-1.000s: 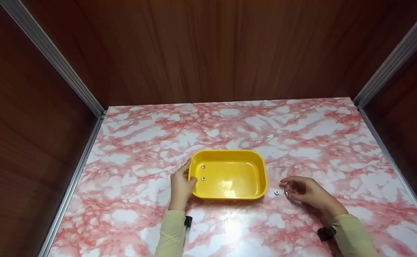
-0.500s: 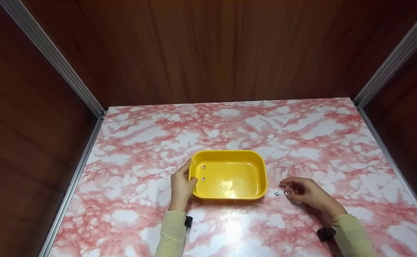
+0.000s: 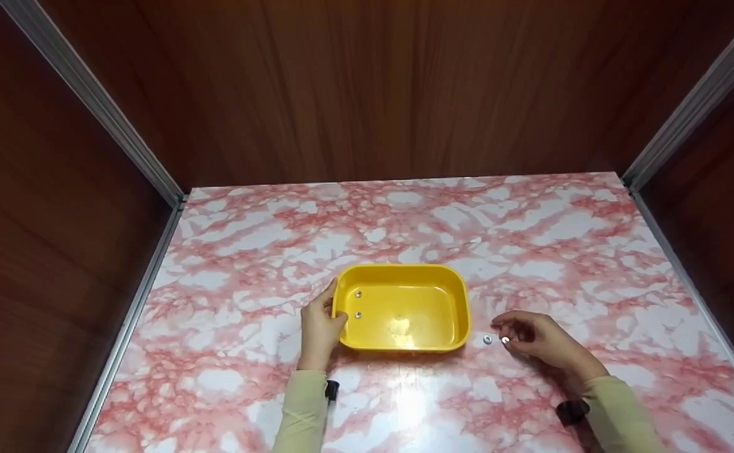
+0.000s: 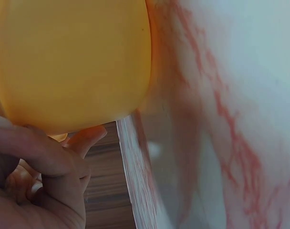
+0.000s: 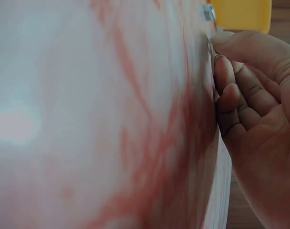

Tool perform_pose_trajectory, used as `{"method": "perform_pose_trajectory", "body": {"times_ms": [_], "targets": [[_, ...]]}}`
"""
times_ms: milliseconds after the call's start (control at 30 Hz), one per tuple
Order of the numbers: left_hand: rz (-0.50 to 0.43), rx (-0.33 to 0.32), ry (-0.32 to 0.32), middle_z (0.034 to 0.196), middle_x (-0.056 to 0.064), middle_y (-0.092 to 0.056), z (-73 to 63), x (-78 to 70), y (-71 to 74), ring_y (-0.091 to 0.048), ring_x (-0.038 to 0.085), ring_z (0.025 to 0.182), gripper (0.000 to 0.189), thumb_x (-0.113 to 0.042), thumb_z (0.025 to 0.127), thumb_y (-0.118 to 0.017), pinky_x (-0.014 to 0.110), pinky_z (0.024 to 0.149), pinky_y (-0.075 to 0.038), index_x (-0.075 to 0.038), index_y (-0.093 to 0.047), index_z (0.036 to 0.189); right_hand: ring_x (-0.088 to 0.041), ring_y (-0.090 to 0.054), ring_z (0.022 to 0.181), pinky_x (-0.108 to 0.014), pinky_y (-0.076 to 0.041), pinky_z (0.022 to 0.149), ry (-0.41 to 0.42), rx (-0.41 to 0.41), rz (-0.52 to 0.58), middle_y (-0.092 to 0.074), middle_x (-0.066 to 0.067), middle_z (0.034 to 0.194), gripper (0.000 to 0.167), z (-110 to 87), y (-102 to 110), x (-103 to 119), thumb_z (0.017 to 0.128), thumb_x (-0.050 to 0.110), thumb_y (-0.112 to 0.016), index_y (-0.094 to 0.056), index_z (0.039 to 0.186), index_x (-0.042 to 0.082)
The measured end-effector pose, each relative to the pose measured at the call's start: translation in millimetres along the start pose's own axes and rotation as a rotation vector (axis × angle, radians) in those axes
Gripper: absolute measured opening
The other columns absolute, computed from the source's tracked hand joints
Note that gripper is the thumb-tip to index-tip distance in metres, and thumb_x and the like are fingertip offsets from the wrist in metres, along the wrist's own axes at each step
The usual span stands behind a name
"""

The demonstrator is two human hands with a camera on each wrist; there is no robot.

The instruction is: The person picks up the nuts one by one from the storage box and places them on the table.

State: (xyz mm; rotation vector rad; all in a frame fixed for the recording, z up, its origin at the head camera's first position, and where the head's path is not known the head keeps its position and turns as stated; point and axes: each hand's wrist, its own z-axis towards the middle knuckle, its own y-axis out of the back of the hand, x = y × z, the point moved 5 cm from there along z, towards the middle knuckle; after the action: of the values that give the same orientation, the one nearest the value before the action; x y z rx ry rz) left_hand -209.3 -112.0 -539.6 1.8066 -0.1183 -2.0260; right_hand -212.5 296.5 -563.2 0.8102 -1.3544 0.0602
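My left hand [image 3: 321, 324] grips the left wall of a yellow plastic bin [image 3: 404, 341], thumb over the rim and fingers outside. In the left wrist view the bin's outer wall [image 4: 78, 62] fills the upper left, above the curled fingers. Inside the bin, near its left end, lie two small shiny metal nuts [image 3: 358, 315]. Right of the bin, my right hand [image 3: 546, 343] is low over the table and pinches a small silver nut [image 3: 506, 340] at the thumb tip. Another nut [image 3: 487, 339] lies on the table between that hand and the bin, also seen beyond the thumb in the right wrist view.
The table [image 3: 404, 220] has a red and white marbled top. Dark wood panels [image 3: 392, 94] stand behind it and at both sides, with metal rails [image 3: 134, 151] along the corners. A black band [image 3: 573, 412] is at the right wrist.
Almost nothing differs. The right hand has shifted very slightly, and the nut at its thumb tip catches more light now. The left hand and the bin stay in place.
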Motion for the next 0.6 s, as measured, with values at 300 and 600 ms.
{"method": "perform_pose_trajectory", "body": {"times_ms": [300,600], "targets": [[0.004,-0.005,-0.007,0.105,0.023,-0.067,-1.6,-1.0,-0.2,-0.067,0.033,0.090,0.070,0.020,0.067,-0.061,0.032,0.068,-0.056,-0.002,-0.055,0.134,-0.019,-0.057,0.077,-0.024,-0.049,0.064,0.032,-0.002,-0.023,-0.063,-0.009,0.092,0.037,-0.2,-0.9,1.9,0.083,0.002,-0.071,-0.063,0.119,0.006],[0.012,-0.009,0.011,0.109,0.023,-0.066,-0.7,0.1,0.6,-0.067,0.031,0.091,0.071,0.020,0.067,-0.062,0.031,0.067,-0.056,-0.003,-0.055,0.134,-0.020,-0.057,0.078,-0.024,-0.049,0.065,0.020,0.006,-0.007,-0.063,-0.010,0.093,0.039,2.0,-2.4,1.6,0.083,0.004,-0.071,-0.062,0.121,0.006]]}}
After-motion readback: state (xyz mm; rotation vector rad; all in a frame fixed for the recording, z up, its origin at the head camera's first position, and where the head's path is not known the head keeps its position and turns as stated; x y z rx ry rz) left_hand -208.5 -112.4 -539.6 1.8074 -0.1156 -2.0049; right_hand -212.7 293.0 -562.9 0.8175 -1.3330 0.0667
